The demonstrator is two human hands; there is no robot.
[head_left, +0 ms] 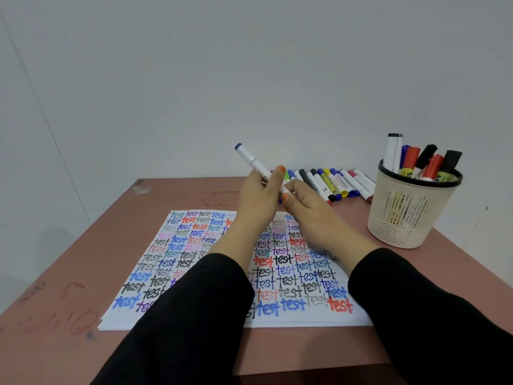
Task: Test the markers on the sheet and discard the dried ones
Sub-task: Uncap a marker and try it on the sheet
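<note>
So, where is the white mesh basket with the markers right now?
In the head view, the white mesh basket stands on the right side of the table, just right of the row of markers lying by the wall.

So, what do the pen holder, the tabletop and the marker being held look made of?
Pen holder: likely moulded plastic, cream, matte; slotted and mesh wall, black rim.
Tabletop: probably laminate or painted board, matte pinkish-brown; scuffed, ink-stained.
Marker: smooth white plastic barrel, slightly glossy, blue end.
</note>
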